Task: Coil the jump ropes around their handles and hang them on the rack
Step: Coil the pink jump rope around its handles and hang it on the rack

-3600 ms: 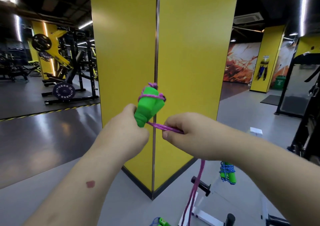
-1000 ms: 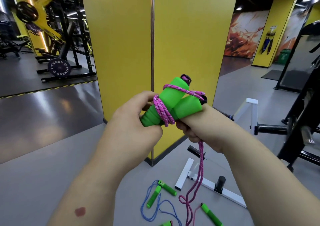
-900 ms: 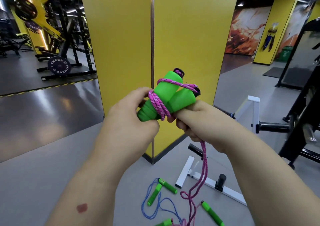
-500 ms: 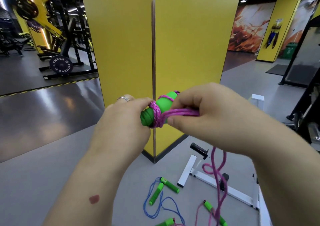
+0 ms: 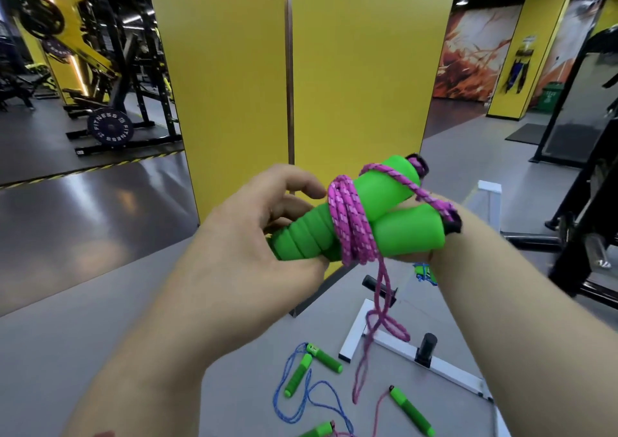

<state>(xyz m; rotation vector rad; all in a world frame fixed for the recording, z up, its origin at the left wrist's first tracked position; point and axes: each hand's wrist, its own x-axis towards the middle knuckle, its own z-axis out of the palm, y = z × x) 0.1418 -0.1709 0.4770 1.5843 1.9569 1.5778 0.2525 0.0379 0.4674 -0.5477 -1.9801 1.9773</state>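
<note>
We're holding the two green handles [image 5: 364,222] side by side at chest height in front of the yellow pillar [image 5: 354,68]. Left hand [image 5: 254,236] is gripping their ribbed ends, thumb underneath. Right hand [image 5: 434,236] is mostly hidden behind the far ends, grip unclear. Pink rope [image 5: 347,222] is sitting coiled around the middle of the handles, its tail hanging down over the white rack base [image 5: 434,363]. Blue jump rope [image 5: 307,369] and another green handle [image 5: 411,411] are lying on the floor.

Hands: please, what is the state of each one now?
Left hand: holding the green handles.
Right hand: mostly hidden under the handles; grip cannot be told.
</note>
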